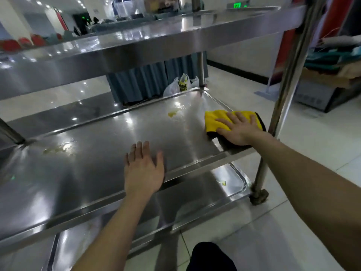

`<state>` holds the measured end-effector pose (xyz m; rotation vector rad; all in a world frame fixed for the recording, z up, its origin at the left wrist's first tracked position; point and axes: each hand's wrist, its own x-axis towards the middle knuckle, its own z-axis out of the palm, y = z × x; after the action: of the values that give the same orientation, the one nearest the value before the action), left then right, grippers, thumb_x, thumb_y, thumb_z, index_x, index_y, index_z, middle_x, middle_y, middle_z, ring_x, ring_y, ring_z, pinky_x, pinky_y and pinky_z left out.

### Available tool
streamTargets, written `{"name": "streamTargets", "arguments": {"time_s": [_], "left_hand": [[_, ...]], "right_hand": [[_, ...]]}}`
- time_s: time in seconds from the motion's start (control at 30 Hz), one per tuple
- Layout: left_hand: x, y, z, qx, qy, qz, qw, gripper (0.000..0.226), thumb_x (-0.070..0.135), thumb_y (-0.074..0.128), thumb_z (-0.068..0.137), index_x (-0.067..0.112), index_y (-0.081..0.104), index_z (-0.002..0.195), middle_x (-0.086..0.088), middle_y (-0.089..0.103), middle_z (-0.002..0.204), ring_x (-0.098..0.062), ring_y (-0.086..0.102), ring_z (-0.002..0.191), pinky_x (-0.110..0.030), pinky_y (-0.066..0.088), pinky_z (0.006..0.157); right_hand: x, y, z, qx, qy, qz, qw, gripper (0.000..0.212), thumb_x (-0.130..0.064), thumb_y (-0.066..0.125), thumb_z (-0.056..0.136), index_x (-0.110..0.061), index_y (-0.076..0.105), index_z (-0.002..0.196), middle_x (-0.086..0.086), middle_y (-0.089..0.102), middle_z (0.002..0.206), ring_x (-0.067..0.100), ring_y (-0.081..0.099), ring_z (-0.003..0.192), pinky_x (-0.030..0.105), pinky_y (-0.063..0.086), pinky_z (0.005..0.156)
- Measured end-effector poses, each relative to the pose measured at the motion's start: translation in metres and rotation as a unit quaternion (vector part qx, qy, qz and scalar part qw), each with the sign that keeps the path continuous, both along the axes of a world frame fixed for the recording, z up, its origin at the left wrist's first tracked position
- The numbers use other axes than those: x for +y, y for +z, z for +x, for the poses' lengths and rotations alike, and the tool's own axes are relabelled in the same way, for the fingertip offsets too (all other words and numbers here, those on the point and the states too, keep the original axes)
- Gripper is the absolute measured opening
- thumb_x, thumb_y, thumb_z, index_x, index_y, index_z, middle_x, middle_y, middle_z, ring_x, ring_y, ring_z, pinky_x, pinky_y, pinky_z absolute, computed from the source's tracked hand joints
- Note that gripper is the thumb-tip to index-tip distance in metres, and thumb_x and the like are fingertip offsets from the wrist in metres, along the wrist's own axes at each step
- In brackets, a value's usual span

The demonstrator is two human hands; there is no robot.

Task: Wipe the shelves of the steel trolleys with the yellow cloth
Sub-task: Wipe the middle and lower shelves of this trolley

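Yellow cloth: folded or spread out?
Folded: the yellow cloth lies as a compact pad, dark layer showing beneath, under the flat right hand.

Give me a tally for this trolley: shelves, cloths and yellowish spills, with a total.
Flat stainless steel trolley shelves: 3 (top, middle, bottom)
Folded yellow cloth with black edging: 1
Yellowish spill patches: 3 (two on middle shelf, one on bottom)
Total: 7

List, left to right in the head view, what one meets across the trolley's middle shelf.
From the left: yellowish smear → left hand → small yellow spill → yellow cloth, with the right hand flat on it.
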<state>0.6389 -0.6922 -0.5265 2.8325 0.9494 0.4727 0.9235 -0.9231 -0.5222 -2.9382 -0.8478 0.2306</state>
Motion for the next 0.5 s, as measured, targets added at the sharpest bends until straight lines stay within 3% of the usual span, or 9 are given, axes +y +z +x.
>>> {"name": "streamTargets", "arguments": {"time_s": [0.13,0.27,0.37,0.5], "left_hand": [[0.000,0.000,0.000,-0.003,-0.006,0.006,1.000,0.073,0.057,0.021,0.112,0.014,0.027,0.170,-0.013,0.029,0.177,-0.030,0.022,0.165,-0.052,0.015,0.136],[0.003,-0.002,0.003,-0.028,0.004,0.028,0.999,0.069,0.052,0.029,0.112,0.011,0.033,0.168,-0.015,0.036,0.173,-0.032,0.028,0.163,-0.051,0.018,0.134],[0.006,-0.002,-0.001,-0.043,0.008,0.024,0.999,0.068,0.050,0.030,0.113,0.011,0.032,0.168,-0.016,0.037,0.172,-0.034,0.031,0.162,-0.052,0.019,0.134],[0.009,-0.001,-0.004,-0.044,0.011,0.015,0.999,0.067,0.048,0.031,0.113,0.010,0.031,0.168,-0.018,0.037,0.172,-0.036,0.031,0.161,-0.055,0.020,0.133]], "right_hand": [[0.080,0.003,0.004,-0.013,-0.024,0.010,1.000,0.080,-0.089,0.008,0.090,-0.058,0.000,0.164,0.003,-0.012,0.179,0.039,-0.014,0.163,0.079,-0.018,0.117],[0.148,0.011,-0.045,-0.008,0.070,0.013,0.997,0.072,-0.083,0.013,0.098,-0.058,0.001,0.164,0.003,-0.013,0.179,0.040,-0.014,0.163,0.079,-0.014,0.118],[0.142,0.008,-0.093,-0.008,0.149,0.011,0.989,0.068,-0.081,0.014,0.100,-0.061,0.001,0.163,-0.002,-0.011,0.179,0.033,-0.014,0.164,0.074,-0.012,0.122],[0.071,-0.001,-0.117,-0.014,0.235,0.035,0.971,0.063,-0.079,0.016,0.101,-0.064,0.006,0.162,-0.014,-0.005,0.178,0.021,-0.008,0.165,0.064,-0.010,0.128]]}}
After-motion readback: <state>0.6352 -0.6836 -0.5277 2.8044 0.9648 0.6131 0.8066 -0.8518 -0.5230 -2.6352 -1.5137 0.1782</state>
